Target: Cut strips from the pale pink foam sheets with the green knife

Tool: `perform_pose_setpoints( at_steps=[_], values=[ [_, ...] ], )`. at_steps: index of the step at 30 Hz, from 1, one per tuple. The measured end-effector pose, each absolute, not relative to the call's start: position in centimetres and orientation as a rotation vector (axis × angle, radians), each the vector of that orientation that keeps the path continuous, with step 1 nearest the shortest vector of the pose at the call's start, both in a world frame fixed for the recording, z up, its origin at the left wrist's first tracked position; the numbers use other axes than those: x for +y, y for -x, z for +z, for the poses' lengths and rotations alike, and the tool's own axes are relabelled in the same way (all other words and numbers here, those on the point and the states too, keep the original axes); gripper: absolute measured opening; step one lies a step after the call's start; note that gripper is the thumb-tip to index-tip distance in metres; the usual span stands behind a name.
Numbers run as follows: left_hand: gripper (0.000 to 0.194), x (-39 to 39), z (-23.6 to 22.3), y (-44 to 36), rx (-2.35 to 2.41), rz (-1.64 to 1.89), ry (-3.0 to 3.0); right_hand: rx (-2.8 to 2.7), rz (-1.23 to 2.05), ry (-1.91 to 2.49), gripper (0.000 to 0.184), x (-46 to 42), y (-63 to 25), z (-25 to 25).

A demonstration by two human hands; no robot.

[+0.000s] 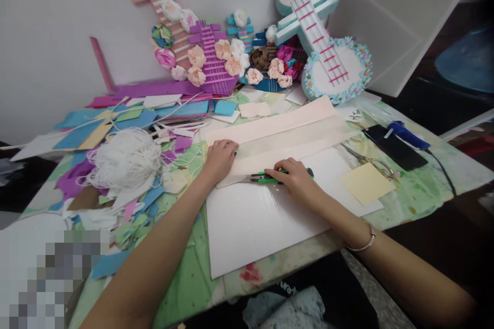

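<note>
My right hand (297, 182) is closed around a green and black utility knife (266, 177), which lies low over the paper with its blade end pointing left. Fingers of my left hand (222, 159) lie flat on the left part of a cream paper piece (254, 166), holding nothing. A long cream strip (285, 117) runs behind both hands, with a greyish translucent band (293, 136) between it and the nearer cream part. Beneath them is a white board (262, 231). The knife's tip is hard to make out.
White string (123, 159) is heaped at left among coloured paper scraps (131, 231). To the right lie scissors (366, 160), a yellow paper square (367, 183), a black phone (397, 149) and a blue corded tool (409, 135). Flower-decorated model instruments (335, 67) lean against the wall.
</note>
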State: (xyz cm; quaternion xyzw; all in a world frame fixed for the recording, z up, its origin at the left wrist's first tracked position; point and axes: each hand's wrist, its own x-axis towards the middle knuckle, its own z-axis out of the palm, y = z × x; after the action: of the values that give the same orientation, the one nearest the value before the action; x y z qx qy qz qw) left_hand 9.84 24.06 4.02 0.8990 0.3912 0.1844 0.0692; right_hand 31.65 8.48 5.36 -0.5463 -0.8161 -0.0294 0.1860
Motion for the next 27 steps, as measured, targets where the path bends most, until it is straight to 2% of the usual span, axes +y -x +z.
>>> perform_pose_setpoints(
  at_steps=[10,22,27],
  values=[
    [0.032,24.0,4.1,-9.9,1.190,0.567,-2.652,-2.273,-0.009,1.605,0.061,7.5,-32.2,5.7],
    [0.031,24.7,3.7,-9.5,1.175,0.591,-2.596,-2.290,0.044,1.581,0.055,9.0,-30.5,5.8],
    [0.032,24.5,3.6,-9.7,1.155,0.582,-2.613,-2.310,0.044,1.592,0.059,8.5,-30.7,6.3]
  ],
)
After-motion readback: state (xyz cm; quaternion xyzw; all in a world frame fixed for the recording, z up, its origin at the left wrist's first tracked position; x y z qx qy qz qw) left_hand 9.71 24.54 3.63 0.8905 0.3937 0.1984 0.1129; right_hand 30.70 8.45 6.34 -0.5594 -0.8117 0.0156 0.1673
